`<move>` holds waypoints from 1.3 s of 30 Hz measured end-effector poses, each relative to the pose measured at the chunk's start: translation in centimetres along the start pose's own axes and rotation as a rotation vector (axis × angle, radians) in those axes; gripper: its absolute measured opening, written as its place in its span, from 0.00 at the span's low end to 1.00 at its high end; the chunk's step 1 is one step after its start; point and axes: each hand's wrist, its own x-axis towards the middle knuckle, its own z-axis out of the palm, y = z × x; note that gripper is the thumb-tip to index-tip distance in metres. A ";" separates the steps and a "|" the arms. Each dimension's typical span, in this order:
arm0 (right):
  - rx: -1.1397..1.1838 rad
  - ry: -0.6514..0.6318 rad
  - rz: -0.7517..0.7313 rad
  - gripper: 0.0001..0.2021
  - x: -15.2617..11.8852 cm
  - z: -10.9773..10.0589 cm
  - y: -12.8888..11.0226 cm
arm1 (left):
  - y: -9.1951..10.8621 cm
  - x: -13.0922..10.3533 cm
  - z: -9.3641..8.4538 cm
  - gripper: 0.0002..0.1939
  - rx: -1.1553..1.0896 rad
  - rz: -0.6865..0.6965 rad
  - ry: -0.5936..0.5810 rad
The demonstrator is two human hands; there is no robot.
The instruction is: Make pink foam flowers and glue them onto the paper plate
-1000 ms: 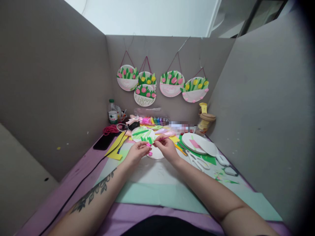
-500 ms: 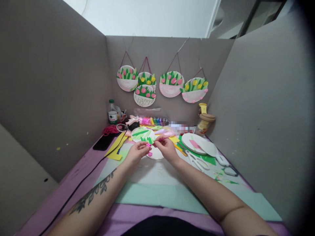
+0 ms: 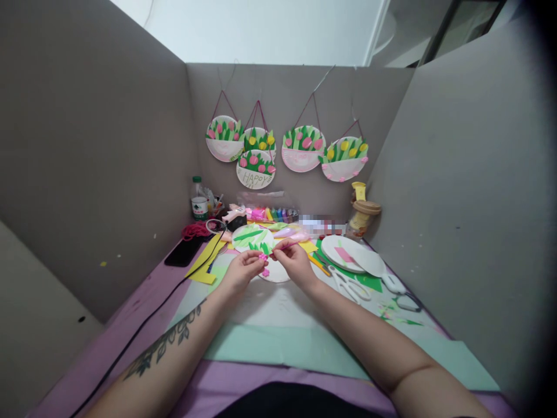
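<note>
Between the thumb and fingers of my left hand (image 3: 246, 268) is a small pink clay flower (image 3: 263, 257). A second pink flower (image 3: 265, 272) lies just below it on the edge of a white paper plate piece (image 3: 278, 274). My right hand (image 3: 290, 259) pinches a thin pink tool (image 3: 285, 247), its tip close to the held flower. Behind both hands rests a white round plate (image 3: 238, 238) with green paper leaves. The fingertips of the two hands are close together over the white piece.
White scissors (image 3: 348, 287) and stacked white plates (image 3: 337, 253) lie to the right. A phone (image 3: 185, 252), a black cable (image 3: 148, 318) and yellow paper (image 3: 202, 273) are at left. Decorated plates (image 3: 303, 159) hang on the back panel, above clay packs (image 3: 278, 215).
</note>
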 end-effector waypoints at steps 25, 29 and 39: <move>0.034 0.011 -0.087 0.08 -0.5 0.1 0.0 | 0.1 -0.1 0.2 0.20 -0.060 0.023 0.066; -0.015 0.011 -0.119 0.08 -0.6 0.2 0.1 | 0.2 -0.1 0.2 0.22 -0.044 0.008 0.067; -0.072 0.006 -0.129 0.07 -0.6 0.2 0.2 | -0.3 0.0 -0.1 0.25 0.044 0.030 0.042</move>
